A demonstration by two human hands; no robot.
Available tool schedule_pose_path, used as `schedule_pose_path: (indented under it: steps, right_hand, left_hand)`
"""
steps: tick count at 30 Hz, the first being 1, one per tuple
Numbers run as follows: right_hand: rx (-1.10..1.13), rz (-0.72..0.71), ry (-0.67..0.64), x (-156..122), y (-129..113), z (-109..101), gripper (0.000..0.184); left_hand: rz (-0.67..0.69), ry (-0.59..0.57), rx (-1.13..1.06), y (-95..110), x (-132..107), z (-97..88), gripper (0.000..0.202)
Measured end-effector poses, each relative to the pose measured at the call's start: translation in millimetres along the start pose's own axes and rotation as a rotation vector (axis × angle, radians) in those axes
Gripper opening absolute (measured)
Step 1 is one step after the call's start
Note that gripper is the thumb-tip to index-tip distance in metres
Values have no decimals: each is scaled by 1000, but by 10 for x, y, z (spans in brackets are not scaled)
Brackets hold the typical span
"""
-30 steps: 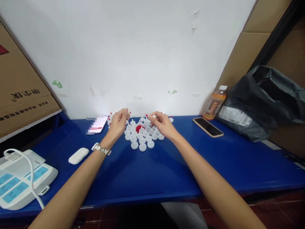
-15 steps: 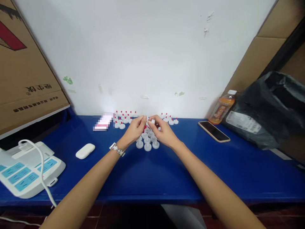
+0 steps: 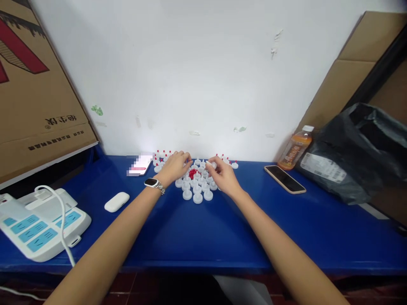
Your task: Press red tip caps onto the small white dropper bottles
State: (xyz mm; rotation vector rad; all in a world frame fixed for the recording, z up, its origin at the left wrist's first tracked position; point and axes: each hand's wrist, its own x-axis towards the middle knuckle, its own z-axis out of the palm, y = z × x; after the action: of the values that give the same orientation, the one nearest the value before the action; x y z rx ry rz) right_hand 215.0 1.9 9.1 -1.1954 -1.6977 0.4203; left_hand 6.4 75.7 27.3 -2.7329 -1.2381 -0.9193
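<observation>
My left hand [image 3: 176, 166], with a watch on its wrist, hovers palm down at the right edge of a group of white caps with red tips [image 3: 157, 166]. Its fingers are bent, thumb and forefinger look apart, and I see nothing between them. Thumb and fingertips of my right hand [image 3: 223, 173] pinch a small white cap [image 3: 208, 164], partly hidden by the fingers. Between the hands lies a small heap of red tips [image 3: 193, 173]. White caps without red tips [image 3: 197, 198] stand around and in front of it.
Further red-tipped caps [image 3: 234, 164] stand by the wall on the right. A phone [image 3: 285, 178], a drink bottle [image 3: 294, 150] and a black plastic bag [image 3: 346, 156] lie to the right. On the left are a white earphone case [image 3: 117, 202], another phone [image 3: 141, 164] and a power strip [image 3: 47, 228].
My hands have moved apart. The left has shifted left and turned palm down; the right has moved slightly right, with a white cap at its fingertips. The red heap now shows more.
</observation>
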Motion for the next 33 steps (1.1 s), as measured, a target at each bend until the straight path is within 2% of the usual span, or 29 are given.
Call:
schedule_pose_path:
  steps: [3,5,8,10,14,17,20,23,25,29,33]
  right_hand:
    - [19,30,16,7,57,-9,31]
    - [-5,-5,91,16,78,-18,34]
    - [-51,-32,239,15,78,12,34]
    - [-39,-3,254,17,65,67,33]
    - [61,11,131,159,42,207,27]
    - [2,10,83,474,50,311,18]
    - [-206,87,-43,893,99,439,14]
    - [-482,124,-268,1246,184,605,17]
    - [-538,140,-322,1393,243,719,15]
    - [-588,176,-386,1485,299,857,9]
    - [-615,159,-363,1391,232,755,19]
  left_hand:
    - [-12,-89,69,-7,46,137,19]
    - [-10,-87,37,-49,29,174,23]
    - [-51,8,-104,-118,-60,143,30]
    - [-92,80,-195,-149,-143,89,33]
    - [-123,111,-277,-163,-307,1,37]
    - [-146,104,-289,-164,-370,-4,37]
    - [-159,107,-299,-194,-382,25,34]
    - [-167,101,-299,-246,-384,50,33]
    - [-178,93,-287,-276,-388,55,33]
    - [-189,69,-275,-285,-390,39,32]
    - [-195,70,-288,-249,-386,10,31]
